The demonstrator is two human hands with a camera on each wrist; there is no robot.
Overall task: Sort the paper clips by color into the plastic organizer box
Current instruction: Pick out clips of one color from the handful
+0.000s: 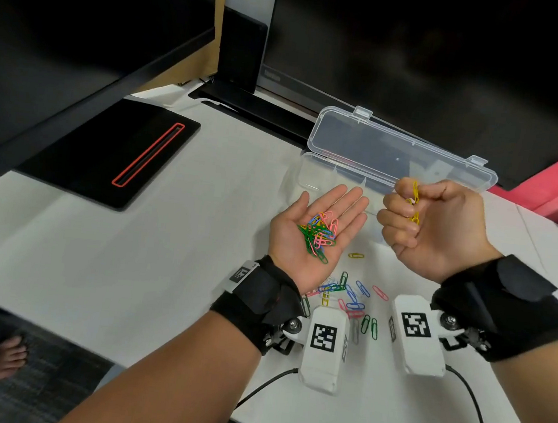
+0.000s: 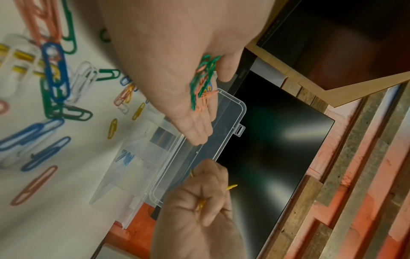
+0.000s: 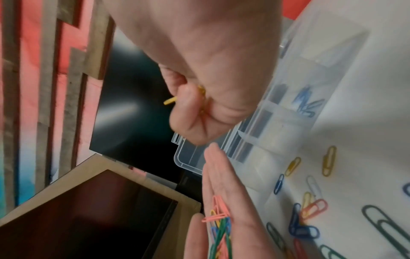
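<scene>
Now: white tabletop [image 1: 127,264] has loose clips [image 1: 351,294] near the wrists | clear organizer box [image 1: 343,173] sits open behind both hands | left hand [image 1: 313,228] flat, fingers apart, mixed clips [image 1: 318,234] on palm | right hand [image 1: 437,228] fingers curled tight on yellow clips [image 1: 414,201]

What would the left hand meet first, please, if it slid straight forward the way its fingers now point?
Most likely the plastic organizer box: the left hand, palm up under mixed paper clips, points at its near wall. Depth is unclear; held high, it could pass above the compartments.
</scene>
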